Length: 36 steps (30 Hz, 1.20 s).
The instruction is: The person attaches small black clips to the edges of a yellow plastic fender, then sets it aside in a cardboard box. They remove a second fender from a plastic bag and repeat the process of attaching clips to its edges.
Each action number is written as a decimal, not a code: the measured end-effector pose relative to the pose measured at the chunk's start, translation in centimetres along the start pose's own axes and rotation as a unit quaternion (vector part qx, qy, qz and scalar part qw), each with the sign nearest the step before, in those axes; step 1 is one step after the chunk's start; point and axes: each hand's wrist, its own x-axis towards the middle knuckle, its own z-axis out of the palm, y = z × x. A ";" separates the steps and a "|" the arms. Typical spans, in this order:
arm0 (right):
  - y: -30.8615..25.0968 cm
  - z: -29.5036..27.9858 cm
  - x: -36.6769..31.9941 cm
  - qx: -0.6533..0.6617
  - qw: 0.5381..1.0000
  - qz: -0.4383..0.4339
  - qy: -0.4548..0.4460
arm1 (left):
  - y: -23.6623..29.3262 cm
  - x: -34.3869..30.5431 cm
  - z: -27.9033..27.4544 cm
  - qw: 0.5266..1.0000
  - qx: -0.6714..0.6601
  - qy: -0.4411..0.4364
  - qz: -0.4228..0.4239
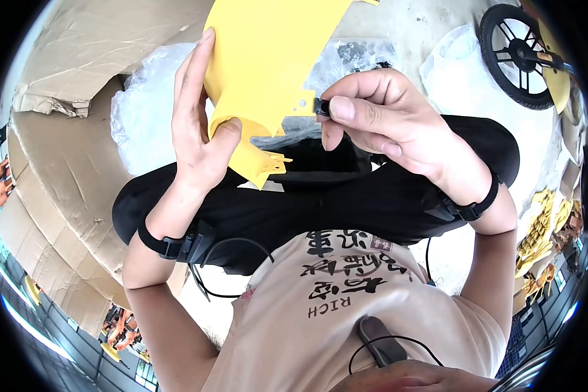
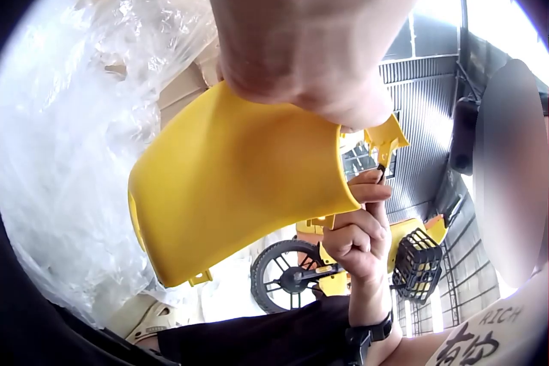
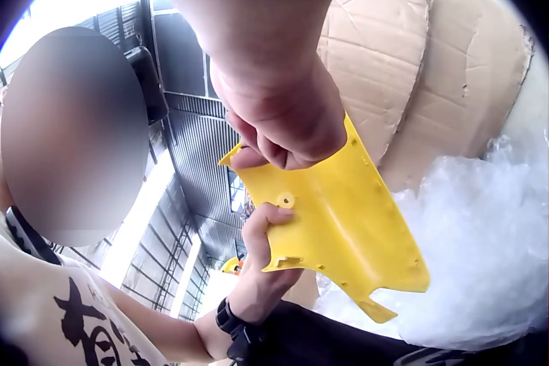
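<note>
A curved yellow plastic panel (image 1: pixel 261 65) is held up in front of the lap. The left hand (image 1: pixel 202 124) grips its left edge, with the thumb on the near rim and the fingers along the outer side. Between thumb and fingertips the right hand (image 1: pixel 385 117) pinches a small black clip (image 1: pixel 321 107) at the panel's tab with holes. In the left wrist view the yellow panel (image 2: pixel 249 177) hides most of the left hand's fingers. The right wrist view shows the yellow panel's inner face (image 3: pixel 343 203), and the clip is hidden there.
Cardboard (image 1: pixel 65 170) lies on the left, with clear plastic wrap (image 1: pixel 147 98) beside it. A black spoked wheel (image 1: pixel 519 55) stands at the upper right. Yellow parts (image 1: pixel 536 235) lie at the right, and a black basket (image 2: pixel 418 265) shows in the left wrist view.
</note>
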 end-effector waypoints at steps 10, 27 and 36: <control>0.1 0.5 -0.5 -0.025 0.999 0.014 0.044 | 0.3 0.9 -0.5 0.980 0.156 0.007 0.122; 0.4 1.3 -0.9 -0.027 0.995 0.002 0.101 | 0.6 0.8 0.4 0.977 0.187 0.002 0.100; 0.5 0.7 -0.2 0.045 0.997 0.009 0.057 | 0.2 0.3 1.0 0.979 0.186 -0.017 0.078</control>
